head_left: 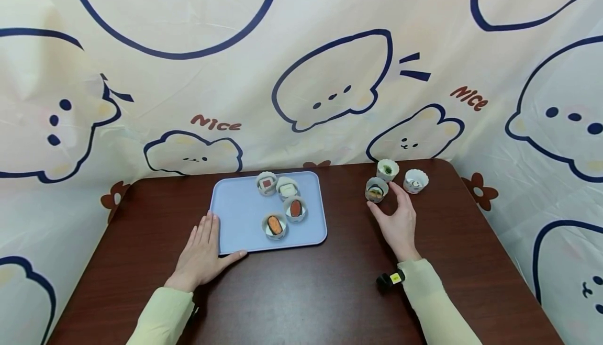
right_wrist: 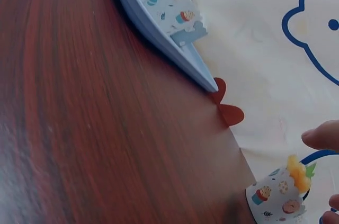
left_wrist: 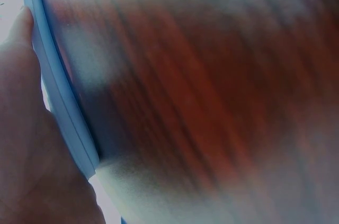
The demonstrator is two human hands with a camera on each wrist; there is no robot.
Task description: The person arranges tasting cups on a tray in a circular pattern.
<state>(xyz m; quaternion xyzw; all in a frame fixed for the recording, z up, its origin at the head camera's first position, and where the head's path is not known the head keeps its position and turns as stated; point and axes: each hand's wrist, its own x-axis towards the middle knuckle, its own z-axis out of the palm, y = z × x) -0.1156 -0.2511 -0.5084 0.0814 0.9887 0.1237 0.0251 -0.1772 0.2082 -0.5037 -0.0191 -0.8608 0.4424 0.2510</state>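
Note:
My left hand [head_left: 200, 256] rests with straight fingers along the left edge of a pale blue tray [head_left: 240, 214], its thumb at the near edge. On the tray stand paper cupcake cups with small sushi-like pieces: an orange-topped one [head_left: 275, 225], a reddish one [head_left: 296, 209], a whitish one [head_left: 288, 188] and a pink-centred one [head_left: 267, 182]. My right hand [head_left: 400, 224] has thumb and forefinger spread around a patterned cup [head_left: 377, 190] holding a yellowish-brown piece with a dark band. In the right wrist view, a gap shows between the fingers and this patterned cup [right_wrist: 273, 197].
Right beside that cup are a cup with a green filling [head_left: 388, 169] and a cup with a white piece [head_left: 416, 181]. The dark brown wooden table [head_left: 306, 292] ends at a cartoon-printed cloth [head_left: 330, 83] behind and at the sides.

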